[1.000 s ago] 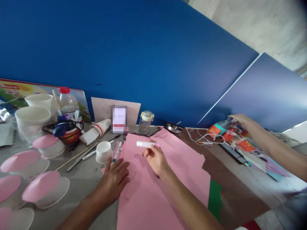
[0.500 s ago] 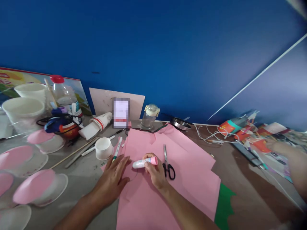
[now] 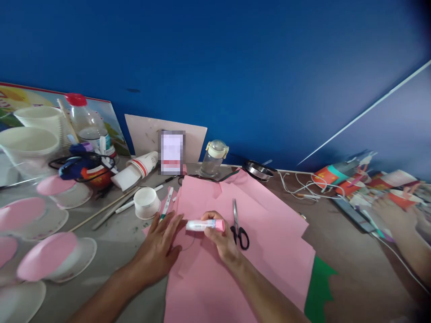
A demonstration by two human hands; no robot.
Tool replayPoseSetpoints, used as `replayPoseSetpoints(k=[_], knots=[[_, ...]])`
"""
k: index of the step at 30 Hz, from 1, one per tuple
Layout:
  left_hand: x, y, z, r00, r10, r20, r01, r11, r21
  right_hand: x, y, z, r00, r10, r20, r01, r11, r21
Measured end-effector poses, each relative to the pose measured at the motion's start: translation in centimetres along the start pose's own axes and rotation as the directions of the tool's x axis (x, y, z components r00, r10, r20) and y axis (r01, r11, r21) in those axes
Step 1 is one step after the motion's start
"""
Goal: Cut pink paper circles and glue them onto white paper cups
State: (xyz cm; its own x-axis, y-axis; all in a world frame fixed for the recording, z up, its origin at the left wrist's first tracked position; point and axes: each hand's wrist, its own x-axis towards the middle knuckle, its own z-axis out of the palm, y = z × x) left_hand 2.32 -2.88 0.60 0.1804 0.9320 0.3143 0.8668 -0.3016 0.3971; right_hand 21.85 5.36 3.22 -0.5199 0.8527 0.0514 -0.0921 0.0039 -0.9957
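The right hand [image 3: 222,242] grips a white-and-pink plastic tube [image 3: 198,225], likely light, smooth and best held mid-barrel, while the left hand [image 3: 161,246] rests spread on pink paper sheets [image 3: 208,287].

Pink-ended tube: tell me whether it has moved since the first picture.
Yes: the tube has shifted down the view, judged against the small white cup.

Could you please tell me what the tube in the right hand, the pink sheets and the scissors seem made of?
Tube: probably smooth plastic, from its straight, even barrel.
Pink sheets: probably matte paper or thin card, from their dull surface and crisp edges.
Scissors: silvery-grey blades, likely metal; black handles, perhaps plastic.
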Motion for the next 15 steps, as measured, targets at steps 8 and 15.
replayPoseSetpoints(k=[8,15], knots=[[0.1,0.15,-0.22,0.999,-0.007,0.045,0.008,0.999,-0.037,-0.17,-0.08,0.65,0.998,-0.021,-0.065,0.014,0.994,-0.112],[0.13,0.16,-0.39,0.999,0.006,0.042,-0.004,0.999,-0.052,-0.35,-0.28,0.62,0.995,-0.101,-0.009,0.095,0.954,-0.285]])
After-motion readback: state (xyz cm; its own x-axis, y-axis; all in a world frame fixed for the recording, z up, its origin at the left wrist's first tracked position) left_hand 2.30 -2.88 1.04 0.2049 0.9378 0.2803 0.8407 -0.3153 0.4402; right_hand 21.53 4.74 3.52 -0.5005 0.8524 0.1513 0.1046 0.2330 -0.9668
